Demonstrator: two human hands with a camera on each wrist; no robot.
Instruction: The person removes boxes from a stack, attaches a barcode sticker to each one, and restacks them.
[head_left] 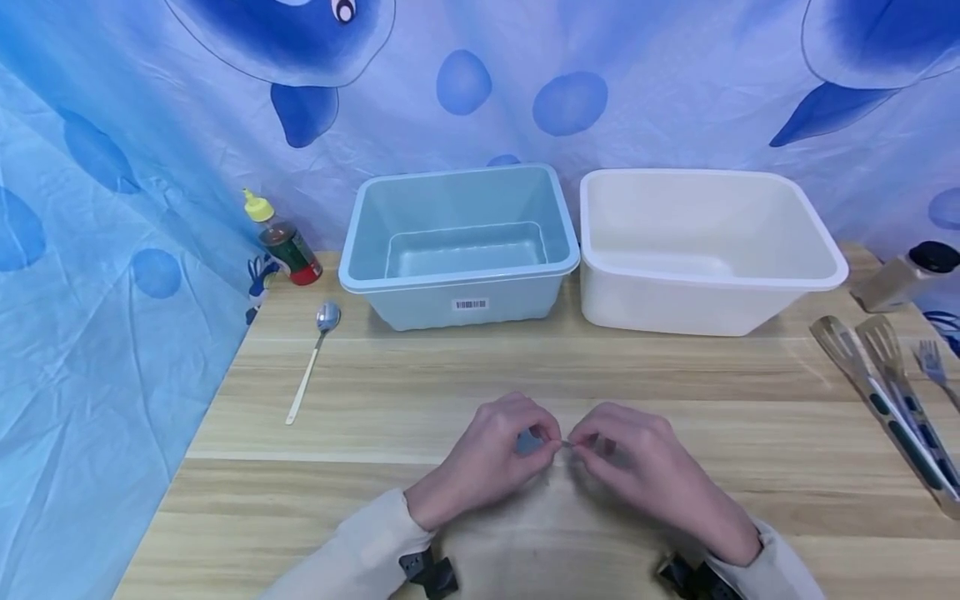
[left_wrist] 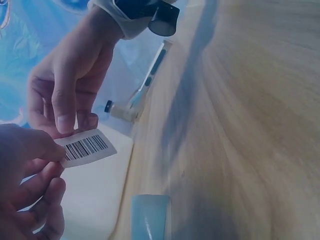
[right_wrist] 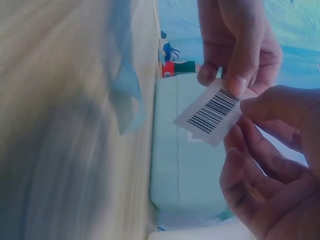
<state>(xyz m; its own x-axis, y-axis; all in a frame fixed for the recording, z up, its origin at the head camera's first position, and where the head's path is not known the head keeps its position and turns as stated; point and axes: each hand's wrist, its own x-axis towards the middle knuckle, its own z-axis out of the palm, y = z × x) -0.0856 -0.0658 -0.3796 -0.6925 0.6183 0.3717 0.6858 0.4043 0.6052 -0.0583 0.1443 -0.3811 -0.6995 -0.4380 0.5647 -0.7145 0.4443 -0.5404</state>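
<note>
White barcode sticker [right_wrist: 210, 112], small paper rectangle, is held in the air just above the near-middle of the light wooden bench [head_left: 525, 367]. Left hand [head_left: 491, 458] pinches one short end, right hand [head_left: 637, 467] pinches the other; both grips narrow, thumb and fingertip on the label. Long axis runs left-right between the hands, printed face towards the wrist cameras, edge-on from the head view.

Risk, my read: adhesive side sticks to a fingertip or folds onto itself if the two pinches drift together; pulling apart could tear it.

Far side: pale blue plastic tub [head_left: 461, 242] with its own barcode label, white plastic tub [head_left: 705, 246] right of it. Metal spoon [head_left: 313, 358] far left.
</note>
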